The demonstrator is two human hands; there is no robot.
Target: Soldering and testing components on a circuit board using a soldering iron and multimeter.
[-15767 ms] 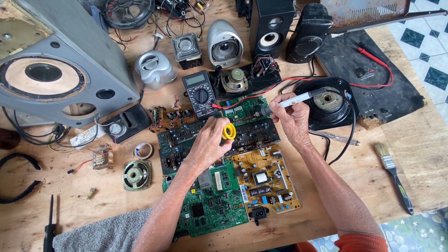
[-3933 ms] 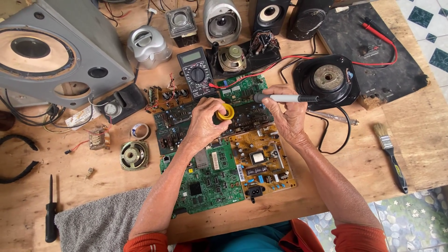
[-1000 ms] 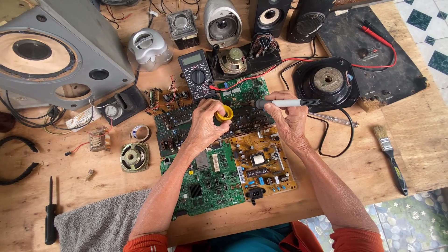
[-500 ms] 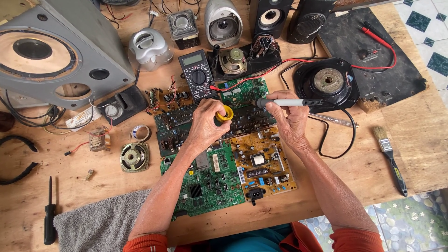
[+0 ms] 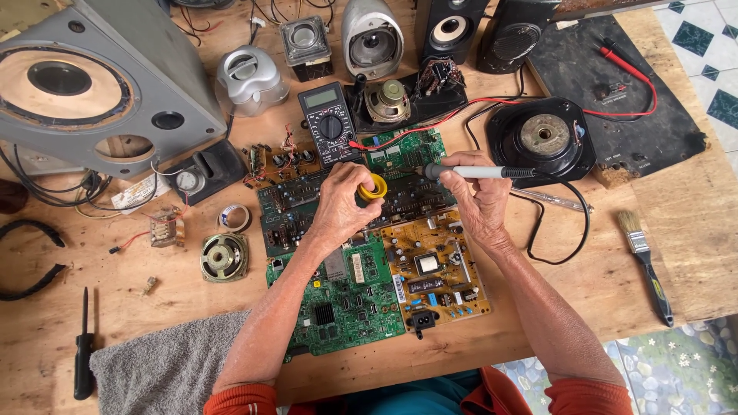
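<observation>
My left hand [image 5: 344,201] grips a small yellow spool of solder [image 5: 375,187] over a dark circuit board [image 5: 288,211]. My right hand [image 5: 475,201] holds a grey soldering iron [image 5: 477,172] lying almost level, its tip pointing left toward the spool. Below the hands lie a green circuit board [image 5: 338,303] and an orange-brown power board [image 5: 434,269]. Another green board [image 5: 407,146] lies just beyond the iron's tip.
A black multimeter [image 5: 329,123] with red leads sits behind the boards. A large grey speaker cabinet [image 5: 92,84] fills the far left. Small speakers, a black woofer [image 5: 542,138], a paintbrush [image 5: 644,253], a screwdriver [image 5: 83,346] and a grey towel [image 5: 161,365] lie on the wooden table.
Both hands stay over the boards. The iron has shifted only slightly since a second ago; long before that it pointed more upward to the right.
</observation>
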